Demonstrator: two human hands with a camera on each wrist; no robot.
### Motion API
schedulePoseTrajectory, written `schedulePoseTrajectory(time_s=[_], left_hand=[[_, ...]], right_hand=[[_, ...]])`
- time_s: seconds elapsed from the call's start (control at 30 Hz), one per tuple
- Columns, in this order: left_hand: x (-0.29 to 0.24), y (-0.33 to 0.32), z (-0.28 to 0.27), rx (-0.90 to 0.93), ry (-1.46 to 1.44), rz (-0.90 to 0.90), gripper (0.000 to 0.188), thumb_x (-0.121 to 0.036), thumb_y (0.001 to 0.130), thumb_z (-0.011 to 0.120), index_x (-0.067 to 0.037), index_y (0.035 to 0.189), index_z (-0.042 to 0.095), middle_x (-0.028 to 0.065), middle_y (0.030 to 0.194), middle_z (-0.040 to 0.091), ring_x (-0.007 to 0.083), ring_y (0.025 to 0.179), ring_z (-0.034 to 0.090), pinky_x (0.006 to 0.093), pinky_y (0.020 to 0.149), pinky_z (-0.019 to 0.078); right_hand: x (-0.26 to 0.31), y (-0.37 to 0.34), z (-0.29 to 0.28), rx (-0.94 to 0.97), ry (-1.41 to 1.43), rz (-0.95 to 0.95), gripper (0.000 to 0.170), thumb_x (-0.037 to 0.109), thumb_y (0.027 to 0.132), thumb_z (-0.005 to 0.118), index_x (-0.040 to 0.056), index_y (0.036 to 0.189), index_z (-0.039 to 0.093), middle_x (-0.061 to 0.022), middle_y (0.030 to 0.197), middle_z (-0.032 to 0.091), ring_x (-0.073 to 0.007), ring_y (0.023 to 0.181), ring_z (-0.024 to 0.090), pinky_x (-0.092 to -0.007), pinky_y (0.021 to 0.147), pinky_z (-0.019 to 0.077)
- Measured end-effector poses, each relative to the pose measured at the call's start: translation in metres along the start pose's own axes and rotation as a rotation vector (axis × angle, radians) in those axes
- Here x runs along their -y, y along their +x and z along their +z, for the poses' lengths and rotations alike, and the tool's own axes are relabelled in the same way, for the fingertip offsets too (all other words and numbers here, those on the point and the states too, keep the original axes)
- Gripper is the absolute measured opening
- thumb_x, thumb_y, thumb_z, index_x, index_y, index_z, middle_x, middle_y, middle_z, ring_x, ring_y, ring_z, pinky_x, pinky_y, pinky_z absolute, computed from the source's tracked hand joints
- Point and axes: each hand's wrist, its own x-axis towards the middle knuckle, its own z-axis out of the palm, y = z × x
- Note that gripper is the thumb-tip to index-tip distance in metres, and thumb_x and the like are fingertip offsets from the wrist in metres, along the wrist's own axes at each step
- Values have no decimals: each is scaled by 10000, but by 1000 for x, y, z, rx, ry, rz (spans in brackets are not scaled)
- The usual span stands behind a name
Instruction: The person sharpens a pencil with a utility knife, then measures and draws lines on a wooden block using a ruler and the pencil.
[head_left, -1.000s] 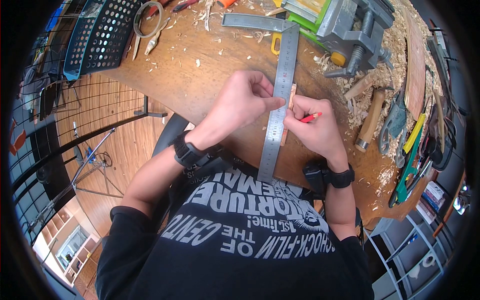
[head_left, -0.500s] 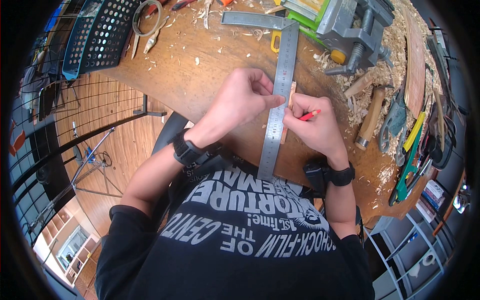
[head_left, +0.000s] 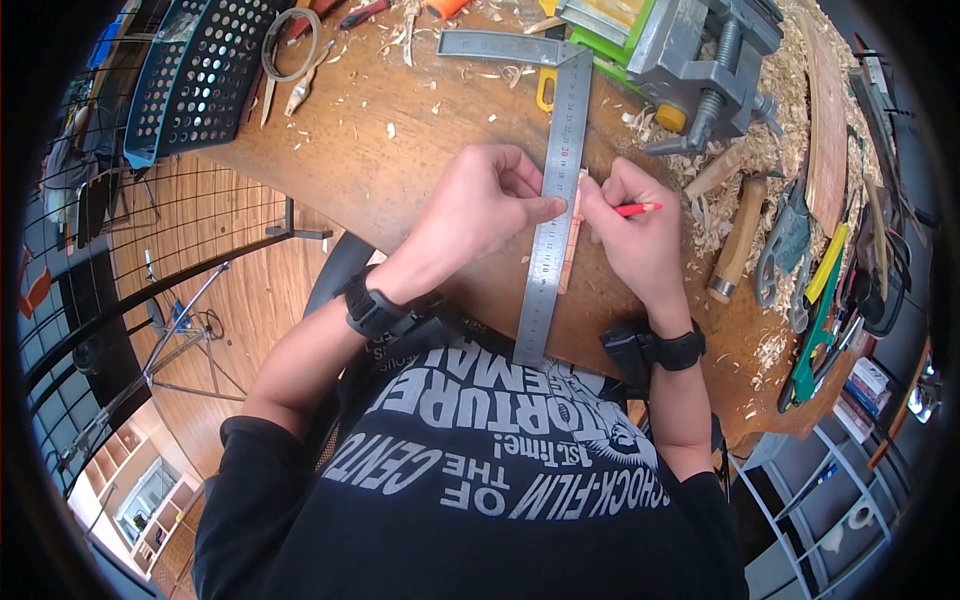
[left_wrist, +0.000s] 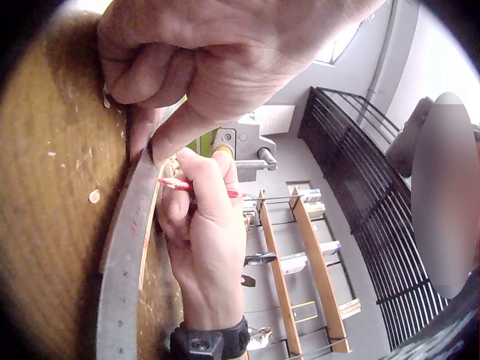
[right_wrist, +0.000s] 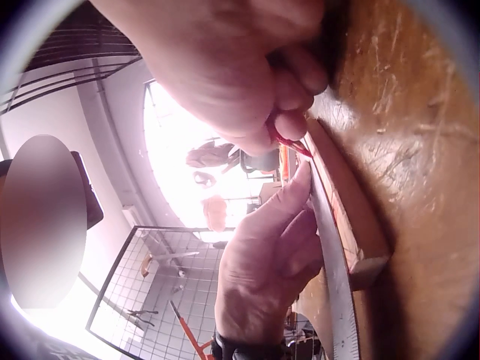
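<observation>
A steel square (head_left: 545,265) with a graduated blade lies across the workbench, its near end reaching the person's shirt. The left hand (head_left: 490,197) pinches the blade around its middle, thumb on top and curled fingers at the left edge. Along the blade's right side runs a narrow wooden strip (right_wrist: 352,214), partly covered by the blade in the head view. The right hand (head_left: 640,232) grips a red pencil (head_left: 638,210), fingertips close to the strip and the blade's edge. In the left wrist view the pencil's tip (left_wrist: 162,181) points toward the blade.
At the back right stands a grey metal vise (head_left: 700,70) beside a green-edged piece. Wood shavings (head_left: 800,120) pile up around it. A wooden handle (head_left: 738,240) and several tools lie on the right. A perforated basket (head_left: 200,85) and a tape roll (head_left: 290,45) are at the back left.
My right hand has shifted a little up along the blade and to the right, and the pencil has swung flatter. The left hand and the square keep their place.
</observation>
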Motion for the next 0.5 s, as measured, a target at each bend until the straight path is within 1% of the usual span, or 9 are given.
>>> schedulePoseTrajectory(time_s=[0.03, 0.27, 0.33, 0.37, 0.43, 0.47, 0.5], left_hand=[[-1, 0, 0, 3, 9, -2, 196, -112, 775, 774, 6, 828, 627, 19, 719, 646, 51, 648, 581, 201, 592, 458], [1, 2, -1, 5, 24, 2, 190, -109, 776, 774, 0, 819, 624, 14, 713, 644, 49, 643, 578, 199, 589, 456], [3, 3, -1, 16, 22, 2, 187, -105, 777, 773, -2, 817, 622, 14, 714, 642, 48, 647, 579, 197, 589, 454], [3, 3, -1, 16, 21, 1, 187, -105, 777, 773, -2, 817, 622, 14, 714, 642, 48, 647, 579, 197, 589, 454], [3, 3, -1, 19, 9, -7, 185, -102, 777, 772, -4, 818, 620, 12, 718, 640, 49, 652, 578, 196, 591, 454], [2, 3, -1, 19, 10, -7, 185, -102, 777, 772, -4, 818, 620, 12, 718, 640, 49, 652, 578, 196, 591, 454], [1, 2, -1, 20, 26, -5, 185, -102, 777, 772, -5, 819, 620, 12, 720, 640, 49, 654, 578, 196, 594, 456]], right_hand=[[1, 1, 1, -43, 3, 1, 335, 80, 878, 633, 13, 656, 391, 43, 566, 355, -37, 573, 310, -251, 486, 278], [0, 7, 6, -159, 13, -9, 356, 106, 902, 629, 29, 653, 387, 45, 571, 349, -33, 570, 308, -251, 477, 269], [0, 8, 7, -191, 29, -19, 362, 128, 914, 627, 37, 651, 395, 43, 566, 390, -23, 556, 343, -239, 472, 287], [0, 8, 8, -191, 29, -19, 362, 128, 914, 627, 37, 651, 395, 43, 566, 390, -23, 556, 343, -239, 472, 287], [1, 9, 9, -204, 86, -34, 366, 154, 926, 624, 46, 653, 405, 37, 568, 444, -19, 541, 405, -223, 473, 323], [1, 9, 9, -204, 86, -34, 366, 154, 926, 624, 46, 653, 405, 37, 568, 444, -19, 541, 405, -223, 473, 323], [1, 9, 9, -210, 84, -46, 365, 160, 927, 625, 48, 655, 410, 30, 570, 465, -23, 538, 433, -218, 477, 340]])
